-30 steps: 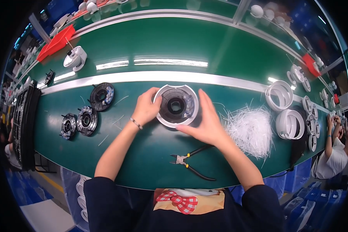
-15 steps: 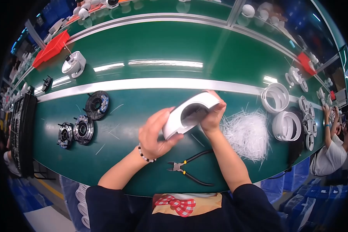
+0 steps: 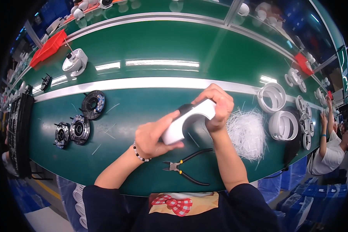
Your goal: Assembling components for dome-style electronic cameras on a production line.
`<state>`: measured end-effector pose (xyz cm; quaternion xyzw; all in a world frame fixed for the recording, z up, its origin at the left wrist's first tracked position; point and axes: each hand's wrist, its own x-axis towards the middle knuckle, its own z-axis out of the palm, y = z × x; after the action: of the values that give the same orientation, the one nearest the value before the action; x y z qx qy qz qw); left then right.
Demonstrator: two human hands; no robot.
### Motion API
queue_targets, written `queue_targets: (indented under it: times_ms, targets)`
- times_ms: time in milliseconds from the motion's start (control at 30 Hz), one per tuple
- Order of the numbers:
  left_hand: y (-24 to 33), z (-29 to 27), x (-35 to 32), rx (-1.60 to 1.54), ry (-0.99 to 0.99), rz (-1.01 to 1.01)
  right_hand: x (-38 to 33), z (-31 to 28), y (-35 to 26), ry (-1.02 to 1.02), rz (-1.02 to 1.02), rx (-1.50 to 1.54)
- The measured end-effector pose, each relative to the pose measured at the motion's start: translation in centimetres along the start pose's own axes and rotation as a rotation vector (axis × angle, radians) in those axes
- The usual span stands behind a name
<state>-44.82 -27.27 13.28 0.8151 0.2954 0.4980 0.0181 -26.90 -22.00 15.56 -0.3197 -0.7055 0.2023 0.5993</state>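
Note:
Between both hands I hold a white plastic housing point(image 3: 176, 131) with a big round cutout, tilted above the green table point(image 3: 120, 158). My left hand point(image 3: 152, 135) grips its lower left end, thumb below and fingers along the back. My right hand point(image 3: 218, 106) is wrapped round its upper right end. A dark part point(image 3: 185, 108) shows behind the housing's upper edge; its kind is hard to make out. Below my hands, diagonal cutters point(image 3: 185, 166) with black and yellow handles lie with their handles spread.
A heap of clear plastic strips point(image 3: 246, 135) lies right of my right forearm. Beyond it stand white ring housings point(image 3: 283, 125). On the left lie black round parts with circuit boards point(image 3: 80, 129). A black rack point(image 3: 21, 131) stands far left; a co-worker point(image 3: 326, 158) is far right.
The white housing has been turned in my hands, so its cutout now faces downward and the dark part shows behind. My right hand has shifted up and slightly right over its end.

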Motion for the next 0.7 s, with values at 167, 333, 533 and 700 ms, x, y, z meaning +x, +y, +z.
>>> queue_targets:
  times_ms: [167, 333, 533, 700]
  targets:
    - [-0.8, -0.2, 0.5, -0.003, 0.094, -0.029, 0.0, 0.9, -0.7, 0.101, -0.107, -0.007]
    - [0.1, 0.0, 0.3, 0.027, 0.064, -0.028, 0.4, -0.5, -1.4, 0.059, -0.249, -0.206]
    - [0.8, 0.1, 0.1, 0.097, 0.065, 0.025, 0.1, -0.7, -0.3, -0.042, -0.101, -0.076]
    - [1.3, 0.8, 0.5, -0.351, 0.045, -0.376, -0.2, -0.1, 0.0, -0.006, 0.09, -0.008]
